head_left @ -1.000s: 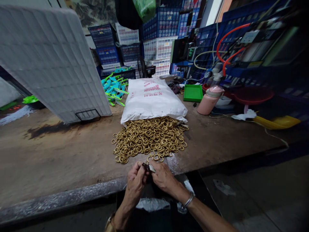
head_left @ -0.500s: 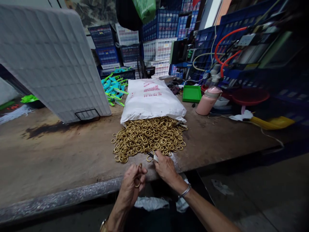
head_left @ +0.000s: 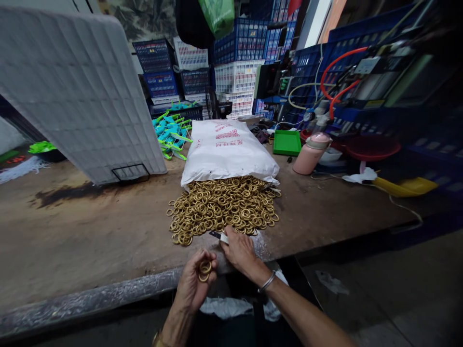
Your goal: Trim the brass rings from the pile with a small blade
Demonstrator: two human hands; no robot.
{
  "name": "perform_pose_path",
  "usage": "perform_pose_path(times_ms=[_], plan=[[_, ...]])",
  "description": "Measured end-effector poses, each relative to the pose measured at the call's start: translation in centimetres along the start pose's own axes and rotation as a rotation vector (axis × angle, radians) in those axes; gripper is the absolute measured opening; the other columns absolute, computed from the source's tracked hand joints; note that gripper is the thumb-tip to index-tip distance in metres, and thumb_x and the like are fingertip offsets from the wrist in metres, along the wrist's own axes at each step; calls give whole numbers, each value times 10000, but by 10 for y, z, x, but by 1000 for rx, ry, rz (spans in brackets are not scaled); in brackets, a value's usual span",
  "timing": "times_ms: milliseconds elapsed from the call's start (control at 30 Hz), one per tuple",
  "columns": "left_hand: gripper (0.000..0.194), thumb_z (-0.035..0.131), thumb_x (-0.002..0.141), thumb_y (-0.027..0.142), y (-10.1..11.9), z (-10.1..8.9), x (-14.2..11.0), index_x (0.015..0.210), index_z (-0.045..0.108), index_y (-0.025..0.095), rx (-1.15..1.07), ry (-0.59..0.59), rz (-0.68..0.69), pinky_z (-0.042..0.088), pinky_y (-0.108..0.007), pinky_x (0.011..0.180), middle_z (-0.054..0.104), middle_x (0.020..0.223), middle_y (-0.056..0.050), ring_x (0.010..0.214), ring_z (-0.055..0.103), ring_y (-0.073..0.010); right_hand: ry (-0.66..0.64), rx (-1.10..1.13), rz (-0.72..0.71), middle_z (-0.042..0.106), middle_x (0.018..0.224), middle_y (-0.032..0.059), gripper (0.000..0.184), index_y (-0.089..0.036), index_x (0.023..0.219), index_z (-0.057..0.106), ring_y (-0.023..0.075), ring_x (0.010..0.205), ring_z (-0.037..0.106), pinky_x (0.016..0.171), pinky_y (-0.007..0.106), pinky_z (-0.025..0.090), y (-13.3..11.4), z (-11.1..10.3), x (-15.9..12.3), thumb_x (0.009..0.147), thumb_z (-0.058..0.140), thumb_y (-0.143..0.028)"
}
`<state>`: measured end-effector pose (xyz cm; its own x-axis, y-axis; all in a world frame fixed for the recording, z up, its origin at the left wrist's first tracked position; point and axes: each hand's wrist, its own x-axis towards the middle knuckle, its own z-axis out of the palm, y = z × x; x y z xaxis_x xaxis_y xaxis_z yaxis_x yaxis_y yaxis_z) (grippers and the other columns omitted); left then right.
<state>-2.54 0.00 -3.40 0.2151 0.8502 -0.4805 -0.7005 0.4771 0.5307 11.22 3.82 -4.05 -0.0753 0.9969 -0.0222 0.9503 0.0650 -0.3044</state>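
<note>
A few gold rings point(head_left: 204, 273) are held in the half-curled left hand point(head_left: 194, 279), a small black-and-white tool point(head_left: 219, 236) is pinched in the curled right hand point(head_left: 240, 250), and just past them, a ring pile point(head_left: 220, 205) is spread on the tabletop point(head_left: 119, 236) before a white sack point(head_left: 229, 152).

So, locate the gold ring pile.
In the head view, the gold ring pile lies at centre on the table, at the near end of the white sack, just beyond the right hand.
</note>
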Motion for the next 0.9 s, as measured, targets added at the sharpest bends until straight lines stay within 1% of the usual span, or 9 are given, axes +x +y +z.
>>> perform_pose_path(times_ms=[133,233,333,467,600,667,733,833,900], plan=[[188,688,645,256,-2,3,2,688,557,129,77,45,49,360,-151,390,596,694,-20,596,563,-108,13,91,0,620,752,36,162,-188,947,482,157,687,576,548,238,258,5,4,2,788,455,-189],[264,693,643,318,-5,9,2,794,553,153,217,42,143,338,-145,366,578,657,8,534,534,-92,49,301,-43,584,705,2,108,-194,860,490,129,644,535,554,219,274,8,2,-1,770,443,-159],[333,668,660,379,-9,13,4,887,536,176,352,47,217,277,-136,339,522,577,50,436,445,-61,96,535,-141,541,687,-15,44,-195,801,475,118,629,487,568,209,303,5,-5,-7,782,435,-192],[260,587,722,423,-11,14,7,729,544,166,569,64,285,247,-147,356,412,475,81,376,328,-39,90,750,-181,484,662,-34,101,-192,747,454,102,610,448,570,203,323,-3,-13,-13,814,413,-255],[216,586,729,361,-8,15,7,652,573,159,764,48,529,387,-186,537,515,577,31,544,462,-85,1,866,-123,438,604,-53,185,-190,699,448,95,582,427,560,205,326,-5,-13,-12,825,403,-318],[198,608,709,346,-8,16,6,653,585,157,802,10,585,402,-200,605,543,626,16,618,491,-105,-19,883,-93,434,599,-53,197,-187,675,443,96,589,425,567,209,328,-4,-12,-10,813,415,-325],[224,607,708,368,-8,15,5,644,564,158,783,1,506,382,-186,541,505,572,31,551,459,-88,-27,885,-62,431,599,-51,191,-184,651,438,97,593,419,570,211,326,-5,-11,-9,794,431,-311],[313,545,746,440,-9,13,4,612,486,164,678,-8,267,260,-159,388,399,469,69,398,318,-46,-30,863,-37,427,593,-52,177,-182,630,433,95,585,406,563,211,318,-6,-13,-9,773,440,-285],[334,535,748,462,-9,13,3,614,451,167,596,-35,175,196,-150,354,391,468,75,369,271,-32,-26,850,-40,428,591,-52,176,-183,627,432,94,581,405,562,210,317,-7,-14,-10,775,433,-278]])
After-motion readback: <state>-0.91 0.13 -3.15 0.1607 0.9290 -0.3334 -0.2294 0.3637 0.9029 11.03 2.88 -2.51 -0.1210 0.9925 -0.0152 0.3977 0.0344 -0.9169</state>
